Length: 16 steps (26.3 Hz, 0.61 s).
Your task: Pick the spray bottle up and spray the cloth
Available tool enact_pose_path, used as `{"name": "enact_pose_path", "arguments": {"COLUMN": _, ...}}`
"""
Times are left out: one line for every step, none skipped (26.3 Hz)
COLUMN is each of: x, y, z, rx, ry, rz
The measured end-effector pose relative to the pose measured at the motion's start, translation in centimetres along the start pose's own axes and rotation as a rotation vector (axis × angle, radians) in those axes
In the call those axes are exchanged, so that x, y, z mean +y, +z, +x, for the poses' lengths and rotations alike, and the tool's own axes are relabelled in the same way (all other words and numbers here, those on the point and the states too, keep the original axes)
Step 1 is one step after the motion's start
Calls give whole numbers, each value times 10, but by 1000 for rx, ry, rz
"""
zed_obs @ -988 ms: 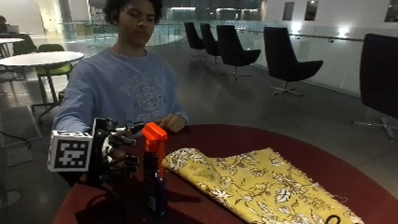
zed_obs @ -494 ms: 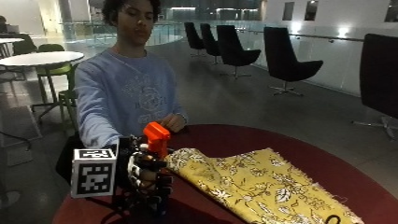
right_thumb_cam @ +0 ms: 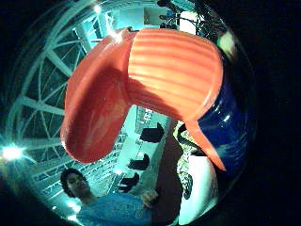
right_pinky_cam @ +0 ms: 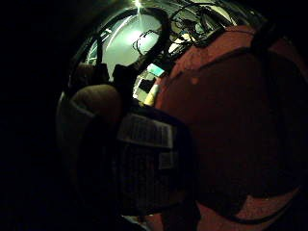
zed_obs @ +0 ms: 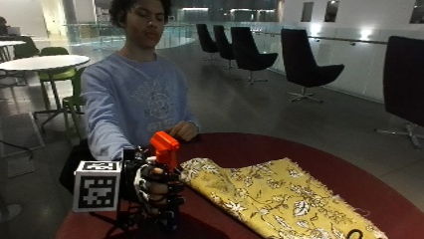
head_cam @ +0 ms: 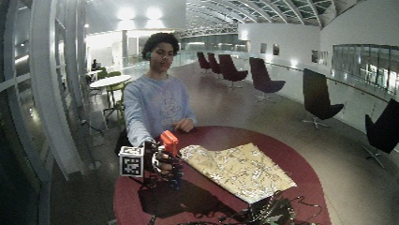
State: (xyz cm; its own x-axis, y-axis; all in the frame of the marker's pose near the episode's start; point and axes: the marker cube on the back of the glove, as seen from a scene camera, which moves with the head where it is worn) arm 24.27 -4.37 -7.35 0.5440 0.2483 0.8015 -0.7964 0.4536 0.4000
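A spray bottle (zed_obs: 164, 149) with an orange trigger head and dark blue body stands upright at the near left of the round dark red table (zed_obs: 278, 149). My gloved right hand (zed_obs: 154, 184) grips its body, fingers curled round it. Its orange head (right_thumb_cam: 155, 80) fills the thumb side palm view, and the labelled body (right_pinky_cam: 144, 163) sits close in the little finger side palm view. The yellow patterned cloth (zed_obs: 271, 194) lies spread flat to the right of the bottle, its near corner just beside my hand. In the wide outside view the bottle (head_cam: 168, 143) and cloth (head_cam: 240, 168) lie side by side.
The person's bare left hand (zed_obs: 182, 131) rests on the table's far edge behind the bottle. Cables (head_cam: 262, 213) lie at the table's near edge. Black chairs (zed_obs: 301, 64) and a white table (zed_obs: 43, 62) stand farther off.
My hand with the bottle has shifted a little toward the near left of the table, and the bottle stands higher than one second ago. The cloth has not moved.
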Motion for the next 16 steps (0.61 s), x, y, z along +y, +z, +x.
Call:
{"name": "enact_pose_path", "arguments": {"x": 0, "y": 0, "z": 0, "rx": -9, "ry": -1, "rz": -5}}
{"name": "enact_pose_path", "arguments": {"x": 0, "y": 1, "z": -1, "rx": -17, "ry": -3, "rz": -17}}
{"name": "enact_pose_path", "arguments": {"x": 1, "y": 1, "z": -2, "rx": -26, "ry": -6, "rz": -37}}
{"name": "enact_pose_path", "arguments": {"x": 2, "y": 3, "z": -4, "rx": -33, "ry": -10, "rz": -68}}
{"name": "enact_pose_path", "arguments": {"x": 3, "y": 5, "z": -7, "rx": -40, "ry": -12, "rz": -108}}
{"name": "enact_pose_path", "arguments": {"x": 5, "y": 8, "z": -10, "rx": -47, "ry": -13, "rz": -156}}
{"name": "enact_pose_path", "arguments": {"x": 7, "y": 11, "z": -15, "rx": -54, "ry": -15, "rz": -207}}
{"name": "enact_pose_path", "arguments": {"x": 9, "y": 14, "z": -20, "rx": -60, "ry": -21, "rz": -260}}
{"name": "enact_pose_path", "arguments": {"x": 12, "y": 17, "z": -25, "rx": -65, "ry": -30, "rz": -311}}
{"name": "enact_pose_path", "arguments": {"x": 15, "y": 20, "z": -31, "rx": -69, "ry": -41, "rz": -356}}
{"name": "enact_pose_path", "arguments": {"x": 17, "y": 23, "z": -36, "rx": -72, "ry": -52, "rz": -391}}
{"name": "enact_pose_path", "arguments": {"x": 19, "y": 26, "z": -41, "rx": -73, "ry": -62, "rz": -417}}
{"name": "enact_pose_path", "arguments": {"x": 20, "y": 28, "z": -46, "rx": -72, "ry": -69, "rz": -434}}
{"name": "enact_pose_path", "arguments": {"x": 21, "y": 31, "z": -50, "rx": -70, "ry": -73, "rz": -445}}
{"name": "enact_pose_path", "arguments": {"x": 21, "y": 33, "z": -54, "rx": -67, "ry": -75, "rz": -453}}
{"name": "enact_pose_path", "arguments": {"x": 21, "y": 35, "z": -57, "rx": -61, "ry": -75, "rz": -458}}
